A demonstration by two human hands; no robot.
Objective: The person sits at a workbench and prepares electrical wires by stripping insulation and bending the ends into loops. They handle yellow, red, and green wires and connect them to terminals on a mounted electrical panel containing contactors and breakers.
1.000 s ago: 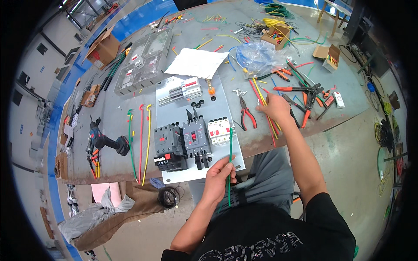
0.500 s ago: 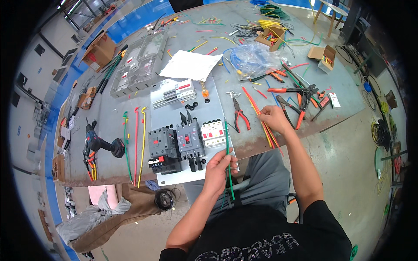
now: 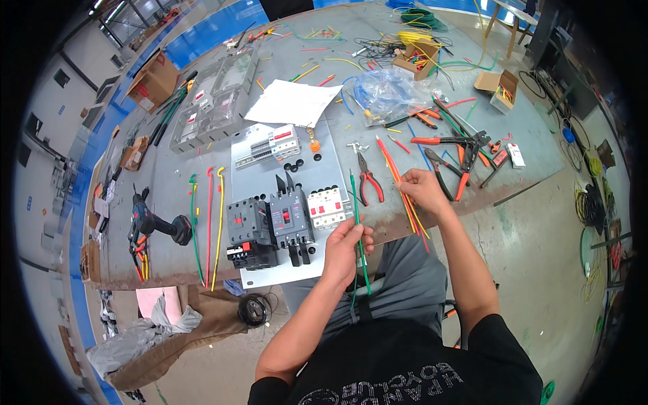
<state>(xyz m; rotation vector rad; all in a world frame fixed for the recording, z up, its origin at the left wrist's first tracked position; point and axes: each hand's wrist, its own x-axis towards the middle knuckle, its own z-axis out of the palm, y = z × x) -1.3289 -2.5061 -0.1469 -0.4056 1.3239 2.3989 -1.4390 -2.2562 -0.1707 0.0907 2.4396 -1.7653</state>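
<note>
My left hand (image 3: pixel 345 254) is closed around green wires (image 3: pixel 357 200) at the table's front edge. Their upper ends point away from me and the lower ends hang over my lap. To the right, my right hand (image 3: pixel 423 192) pinches a bundle of red and yellow wires (image 3: pixel 387 159), whose near ends stick out past the edge. Left of the green wires lies a metal mounting plate (image 3: pixel 266 277). It carries a black contactor (image 3: pixel 247 221), a dark grey circuit breaker (image 3: pixel 286 219) and a white breaker (image 3: pixel 327 206) with red switches.
Red-handled pliers (image 3: pixel 368 179) and a large crimping tool (image 3: pixel 466 156) lie around the right hand. A white paper sheet (image 3: pixel 291 102) covers the plate's far end. Bent green, red and yellow wires (image 3: pixel 219 233) and a cordless drill (image 3: pixel 156 223) are at left.
My left hand has shifted slightly right and up with the green wires, and a second green strand now shows below it. My right hand stays on the red and yellow bundle, slightly nearer me.
</note>
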